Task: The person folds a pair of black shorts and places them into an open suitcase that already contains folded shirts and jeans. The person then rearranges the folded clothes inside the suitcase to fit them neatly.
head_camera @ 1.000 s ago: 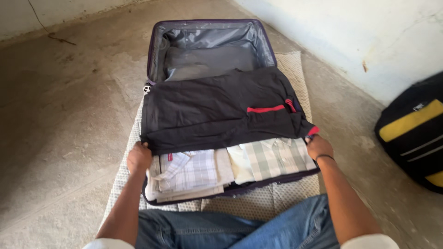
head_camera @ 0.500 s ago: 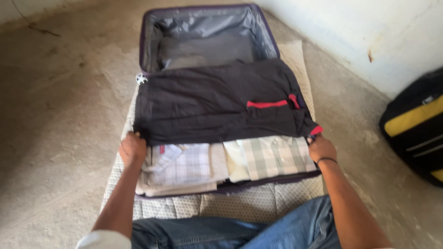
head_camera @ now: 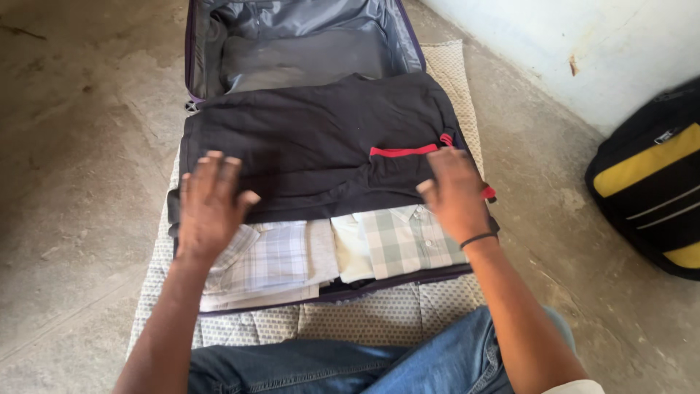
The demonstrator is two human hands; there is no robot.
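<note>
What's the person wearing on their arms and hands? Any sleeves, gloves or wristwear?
Both hands are bare, no gloves. The right hand has a thin black band around the wrist; the left hand wears nothing. Forearms are uncovered, with a white sleeve edge showing near the right elbow.

We see patterned mat (head_camera: 408,314) on concrete floor (head_camera: 80,182). Right of mat, well apart: black-and-yellow bag (head_camera: 649,190) beside pale wall (head_camera: 583,44). Near edge of mat: our blue jeans (head_camera: 379,365).

Soft, even daylight, faint shadows, slight motion blur throughout.
</note>
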